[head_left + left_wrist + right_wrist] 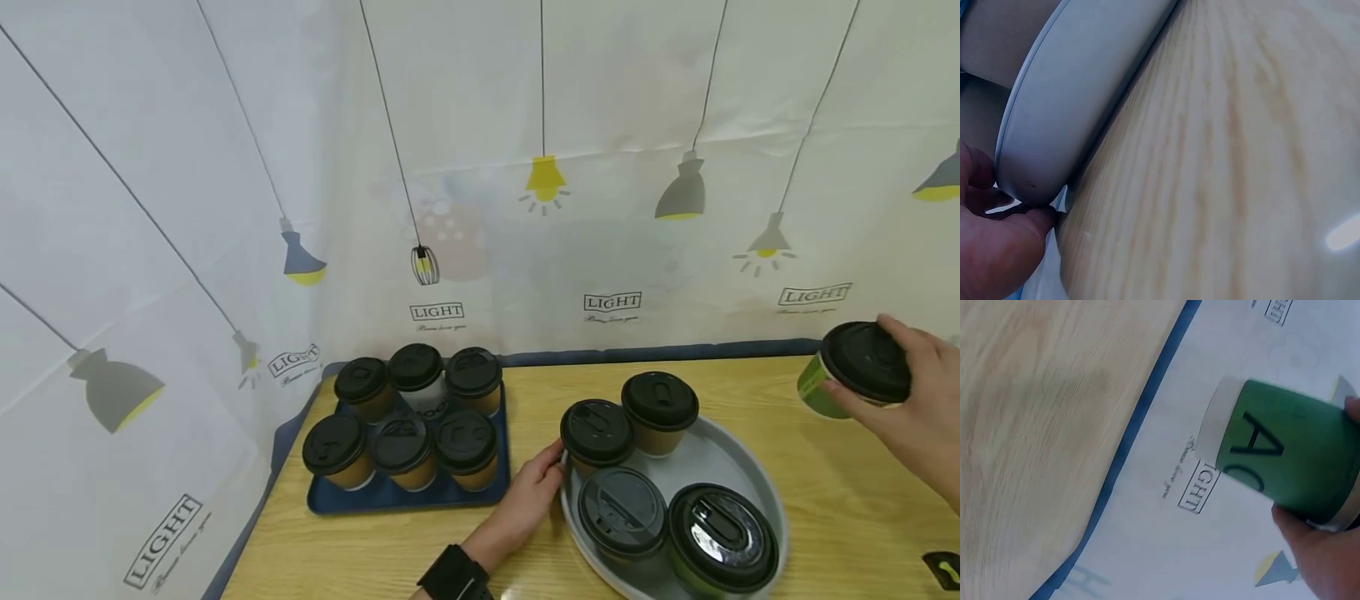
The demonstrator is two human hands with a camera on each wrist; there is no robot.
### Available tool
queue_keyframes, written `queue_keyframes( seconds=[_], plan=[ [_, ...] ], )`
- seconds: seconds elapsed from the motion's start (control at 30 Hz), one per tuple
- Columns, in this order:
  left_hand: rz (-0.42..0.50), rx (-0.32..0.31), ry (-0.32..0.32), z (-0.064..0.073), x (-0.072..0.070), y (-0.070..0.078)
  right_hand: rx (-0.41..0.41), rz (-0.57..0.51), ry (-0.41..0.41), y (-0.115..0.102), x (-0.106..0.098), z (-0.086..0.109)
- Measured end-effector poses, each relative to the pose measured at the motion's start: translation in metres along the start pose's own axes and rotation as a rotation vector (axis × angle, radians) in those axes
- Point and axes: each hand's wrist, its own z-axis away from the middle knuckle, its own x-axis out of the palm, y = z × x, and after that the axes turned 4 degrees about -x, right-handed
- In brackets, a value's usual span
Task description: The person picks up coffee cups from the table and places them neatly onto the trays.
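Over the right side of the table, my right hand [926, 396] grips a green paper cup [817, 385] with a black lid, fingers and thumb around the lid end. In the right wrist view this cup [1297, 447] shows dark letters and a pale base band, raised off the tabletop. My left hand [528, 500] holds the left rim of a round grey tray [716, 462]; the left wrist view shows thumb and fingers pinching its edge. On that tray stand several lidded cups, among them a large glossy-lidded cup [723, 537] and a grey-lidded cup [622, 510].
A blue rectangular tray [408, 502] with several black-lidded cups [465, 450] stands to the left on the wooden table [840, 517]. Behind it hangs a white cloth [525, 233] printed with lamps. A small black and green item [943, 569] lies at the right edge.
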Motion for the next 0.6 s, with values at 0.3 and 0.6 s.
queue_keyframes(
  seconds=[0.3,0.6],
  plan=[
    [0.021,-0.013,-0.009,0.002,0.0,0.0,-0.293,-0.146,-0.124,-0.027,-0.001,0.015],
    [0.017,-0.013,-0.013,0.0,0.001,-0.002,-0.361,-0.196,-0.159,-0.042,0.001,0.026]
  ],
)
